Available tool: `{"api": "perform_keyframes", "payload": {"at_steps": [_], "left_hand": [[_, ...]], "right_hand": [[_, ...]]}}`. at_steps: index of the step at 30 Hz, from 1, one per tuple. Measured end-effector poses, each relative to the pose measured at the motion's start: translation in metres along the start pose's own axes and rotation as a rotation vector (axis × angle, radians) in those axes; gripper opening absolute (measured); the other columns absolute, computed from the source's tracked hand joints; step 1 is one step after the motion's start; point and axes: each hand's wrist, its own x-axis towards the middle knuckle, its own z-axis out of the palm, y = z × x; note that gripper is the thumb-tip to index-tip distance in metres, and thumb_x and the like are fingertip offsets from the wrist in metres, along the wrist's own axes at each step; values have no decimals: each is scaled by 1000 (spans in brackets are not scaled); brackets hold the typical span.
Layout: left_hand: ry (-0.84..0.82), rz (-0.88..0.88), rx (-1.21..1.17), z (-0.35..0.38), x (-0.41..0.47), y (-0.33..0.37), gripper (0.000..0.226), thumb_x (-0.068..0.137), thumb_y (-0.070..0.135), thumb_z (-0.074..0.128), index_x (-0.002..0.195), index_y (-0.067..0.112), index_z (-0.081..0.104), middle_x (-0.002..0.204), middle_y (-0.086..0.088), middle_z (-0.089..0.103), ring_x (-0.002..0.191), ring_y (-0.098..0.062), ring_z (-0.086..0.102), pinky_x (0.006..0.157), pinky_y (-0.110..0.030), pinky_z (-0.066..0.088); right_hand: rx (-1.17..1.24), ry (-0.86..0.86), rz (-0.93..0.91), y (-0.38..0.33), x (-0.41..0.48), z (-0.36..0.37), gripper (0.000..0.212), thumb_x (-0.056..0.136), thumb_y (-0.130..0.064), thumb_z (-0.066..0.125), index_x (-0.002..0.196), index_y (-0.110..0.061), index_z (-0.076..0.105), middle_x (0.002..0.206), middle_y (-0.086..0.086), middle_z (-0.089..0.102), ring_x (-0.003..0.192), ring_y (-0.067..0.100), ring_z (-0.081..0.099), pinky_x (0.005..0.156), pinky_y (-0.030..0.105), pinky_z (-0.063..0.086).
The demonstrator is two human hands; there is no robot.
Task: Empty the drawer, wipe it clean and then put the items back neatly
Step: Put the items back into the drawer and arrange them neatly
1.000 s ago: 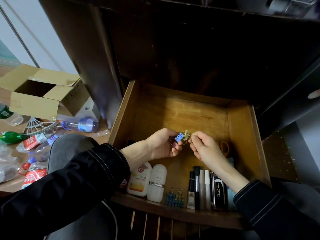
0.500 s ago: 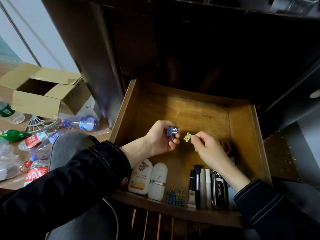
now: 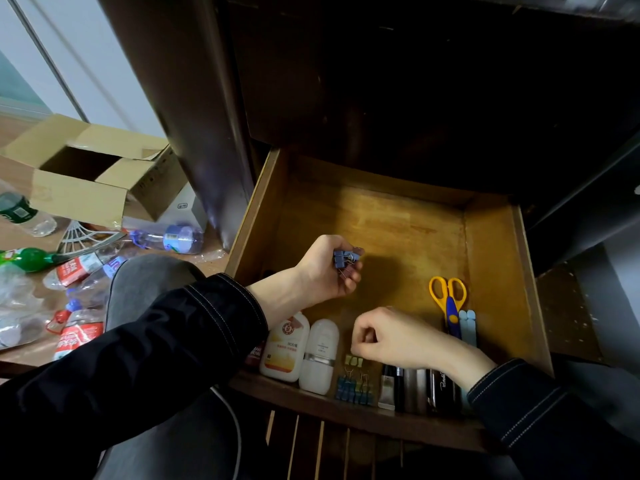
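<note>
1. Left hand (image 3: 325, 271): fingers curled round a bunch of small blue metal binder clips (image 3: 346, 258), held over the bare floor of the open wooden drawer (image 3: 381, 223), left of centre.
2. Right hand (image 3: 391, 336): fingers curled, low at the drawer's front, right above two small pale-yellow binder clips (image 3: 354, 360). Cannot tell if it pinches them or is clear of them (its fingertips hide the contact).
3. Front row, left to right: white plastic bottle with orange label (image 3: 285, 348), white rounded bottle with silver band (image 3: 320, 355), row of teal-blue binder clips (image 3: 355, 393) just in front of the yellow ones, dark pens and tubes (image 3: 415, 389). Yellow-handled scissors (image 3: 448, 296) lie near the right wall.
4. Judged stage: restocking, clips being sorted by colour.
5. Risks:
   - Loose bunch in the left hand: a slack grip would drop clips and scatter them across the floor.
   - Right wrist sits over the pens; a sideways drag would roll them out of line.
   - Wire handles snag, so lifting one clip could pull its neighbours askew.
</note>
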Motion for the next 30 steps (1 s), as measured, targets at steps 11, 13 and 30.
{"api": "perform_keyframes", "payload": {"at_steps": [11,13,30], "left_hand": [[-10,-5,44,-1,1,-1,17,89,19,44,95,11,57,71,-3,56,53,-13,48,45,-20,38],[-14,-5,56,-1,0,-1,17,90,19,43,96,11,57,72,-3,56,54,-13,48,45,-20,38],[-217,-106,344,12,-16,-6,20,98,19,37,89,12,53,73,-3,48,58,-13,38,49,-19,24]], "right_hand": [[31,-120,0,-3,2,9,14,89,-37,68,89,-24,73,81,-11,69,73,3,60,73,36,54],[32,-131,0,-3,2,9,14,89,-36,67,92,-23,73,80,-12,69,72,3,60,74,36,54],[481,713,5,1,-5,-29,7,93,-25,70,98,-29,72,89,-17,69,89,-3,63,72,8,45]]}}
